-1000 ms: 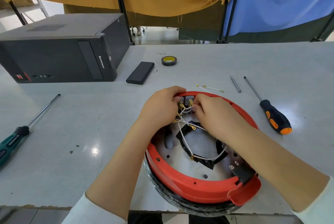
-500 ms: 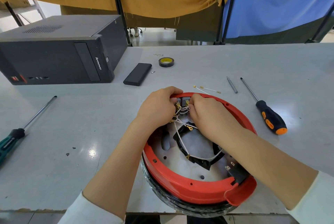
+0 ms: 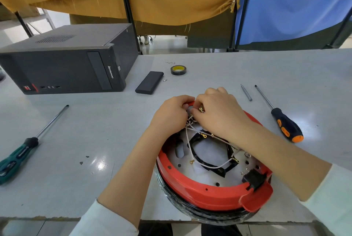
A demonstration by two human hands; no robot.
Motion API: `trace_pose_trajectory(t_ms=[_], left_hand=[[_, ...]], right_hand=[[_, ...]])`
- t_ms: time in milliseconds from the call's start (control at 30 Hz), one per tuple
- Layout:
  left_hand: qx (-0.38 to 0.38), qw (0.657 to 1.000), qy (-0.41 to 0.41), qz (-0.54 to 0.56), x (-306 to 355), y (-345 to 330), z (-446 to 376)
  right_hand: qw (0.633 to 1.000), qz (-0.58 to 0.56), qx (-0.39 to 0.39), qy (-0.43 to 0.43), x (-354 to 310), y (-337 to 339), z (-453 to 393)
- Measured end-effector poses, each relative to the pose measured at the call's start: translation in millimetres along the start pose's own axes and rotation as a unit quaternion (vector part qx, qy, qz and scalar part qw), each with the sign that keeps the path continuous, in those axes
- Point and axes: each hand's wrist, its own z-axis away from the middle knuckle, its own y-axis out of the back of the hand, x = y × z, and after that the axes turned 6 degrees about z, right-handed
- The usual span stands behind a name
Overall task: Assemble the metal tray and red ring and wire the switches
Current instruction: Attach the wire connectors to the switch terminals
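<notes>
The red ring (image 3: pixel 202 191) sits on the metal tray (image 3: pixel 204 176) at the table's (image 3: pixel 95 131) near edge. Both hands hide the far switch: left hand (image 3: pixel 172 115) grips the ring, right hand (image 3: pixel 219 113) pinches white wires (image 3: pixel 187 140). An orange-handled screwdriver (image 3: pixel 286 128) lies to the right.

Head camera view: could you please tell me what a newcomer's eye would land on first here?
The red ring at the table's near edge stands out, with both hands meeting at its far rim: the left hand and right hand work white wires there. A dark computer tower sits far left, an orange-handled screwdriver to the right.
</notes>
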Motion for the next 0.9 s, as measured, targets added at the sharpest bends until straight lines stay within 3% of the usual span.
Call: trace_pose_trajectory(t_ms=[233,900], left_hand=[[0.006,1.0,0.01,0.01,-2.4,-2.1,-0.2],[0.034,0.999,0.013,0.009,-7.7,-5.0,-5.0]], right_hand=[[0.996,-0.046,0.018,-0.068,-0.3,-12.2,-4.9],[0.997,-0.05,0.039,-0.049,-0.7,-18.4,-0.6]])
